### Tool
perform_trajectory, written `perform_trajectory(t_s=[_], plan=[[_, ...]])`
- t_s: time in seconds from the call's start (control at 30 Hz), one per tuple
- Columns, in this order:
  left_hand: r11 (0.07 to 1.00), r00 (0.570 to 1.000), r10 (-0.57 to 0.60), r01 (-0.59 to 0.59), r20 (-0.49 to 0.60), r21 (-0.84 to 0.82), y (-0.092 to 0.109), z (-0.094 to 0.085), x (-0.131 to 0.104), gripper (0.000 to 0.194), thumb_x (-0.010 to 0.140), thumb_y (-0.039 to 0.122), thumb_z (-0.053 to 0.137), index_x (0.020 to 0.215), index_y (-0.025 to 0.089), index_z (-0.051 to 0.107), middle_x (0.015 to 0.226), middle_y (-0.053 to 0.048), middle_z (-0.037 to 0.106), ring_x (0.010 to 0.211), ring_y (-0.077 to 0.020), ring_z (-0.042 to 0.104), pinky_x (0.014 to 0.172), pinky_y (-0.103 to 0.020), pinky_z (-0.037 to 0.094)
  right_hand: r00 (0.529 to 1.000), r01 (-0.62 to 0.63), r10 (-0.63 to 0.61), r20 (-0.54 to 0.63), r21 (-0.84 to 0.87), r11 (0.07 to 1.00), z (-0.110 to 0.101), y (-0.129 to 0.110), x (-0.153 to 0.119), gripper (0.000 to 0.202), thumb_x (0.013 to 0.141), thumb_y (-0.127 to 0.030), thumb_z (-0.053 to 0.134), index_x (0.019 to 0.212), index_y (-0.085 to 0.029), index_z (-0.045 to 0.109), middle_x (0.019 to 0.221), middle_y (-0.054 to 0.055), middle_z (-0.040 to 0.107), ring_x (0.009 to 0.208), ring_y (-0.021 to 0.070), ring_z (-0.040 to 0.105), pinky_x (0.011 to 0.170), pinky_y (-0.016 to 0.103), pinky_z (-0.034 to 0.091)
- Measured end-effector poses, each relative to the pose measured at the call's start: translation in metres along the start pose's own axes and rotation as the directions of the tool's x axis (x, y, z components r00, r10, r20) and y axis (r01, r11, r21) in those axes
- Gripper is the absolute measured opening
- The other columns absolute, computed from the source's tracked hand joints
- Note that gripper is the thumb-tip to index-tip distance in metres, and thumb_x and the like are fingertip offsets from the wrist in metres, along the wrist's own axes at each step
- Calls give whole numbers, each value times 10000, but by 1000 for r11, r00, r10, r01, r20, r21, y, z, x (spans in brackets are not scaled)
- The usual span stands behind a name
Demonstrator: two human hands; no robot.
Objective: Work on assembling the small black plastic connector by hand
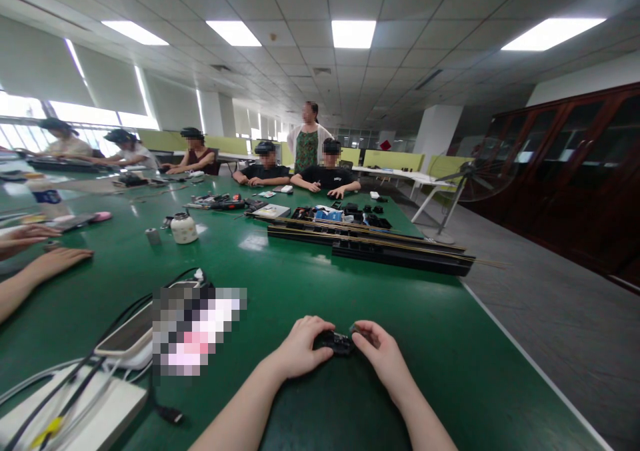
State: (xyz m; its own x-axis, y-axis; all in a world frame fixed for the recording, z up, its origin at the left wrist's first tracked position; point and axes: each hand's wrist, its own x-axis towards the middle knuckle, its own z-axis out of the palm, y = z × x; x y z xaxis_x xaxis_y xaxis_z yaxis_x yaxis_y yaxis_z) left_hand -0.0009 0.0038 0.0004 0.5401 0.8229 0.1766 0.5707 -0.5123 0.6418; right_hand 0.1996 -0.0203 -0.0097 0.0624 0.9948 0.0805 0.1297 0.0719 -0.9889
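Low on the green table, my left hand [306, 348] grips the left end of a small black device [341, 344] between thumb and fingers. Its top looks open, with small parts showing inside; its exact kind is too small to tell. Just to the right, my right hand [381, 350] is closed in a pinch around a small greyish piece [355, 329], held at the device's right end. Whether that piece touches the device cannot be made out.
Left of my arms lie a phone [131, 328], cables and a white box [100, 411]. Another person's hand [63, 259] rests at far left. Beyond stand a white jar [184, 228] and long black rails [400, 254] with thin rods. Several people sit across the table.
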Motion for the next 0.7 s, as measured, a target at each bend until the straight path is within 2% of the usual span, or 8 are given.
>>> perform_trajectory(t_s=[0.2,0.43,0.7], plan=[[1000,1000,3,-3,-14,14,-1,1,0,384,730,260,633,1111,243,594,1076,-41,617,1036,-242,514,944,-367,368,991,-48,64,-115,142,989,-3,-4,-1,470,591,-524,713,909,-187,629,924,77,713,951,257,638,912,412,453],[1000,1000,-4,4,-8,14,0,0,0,384,726,266,636,1107,237,600,1063,-44,620,1025,-247,515,938,-369,370,981,-104,142,-132,256,961,-9,-3,0,463,612,-473,710,965,-184,633,1001,74,694,1020,248,609,951,387,425],[1000,1000,4,-4,-4,15,-2,1,1,386,732,283,635,1113,238,596,1071,-45,616,1022,-246,517,935,-363,372,957,-122,223,-185,439,890,-9,-6,2,432,552,-417,738,911,-196,645,899,46,702,968,245,626,920,377,445]])
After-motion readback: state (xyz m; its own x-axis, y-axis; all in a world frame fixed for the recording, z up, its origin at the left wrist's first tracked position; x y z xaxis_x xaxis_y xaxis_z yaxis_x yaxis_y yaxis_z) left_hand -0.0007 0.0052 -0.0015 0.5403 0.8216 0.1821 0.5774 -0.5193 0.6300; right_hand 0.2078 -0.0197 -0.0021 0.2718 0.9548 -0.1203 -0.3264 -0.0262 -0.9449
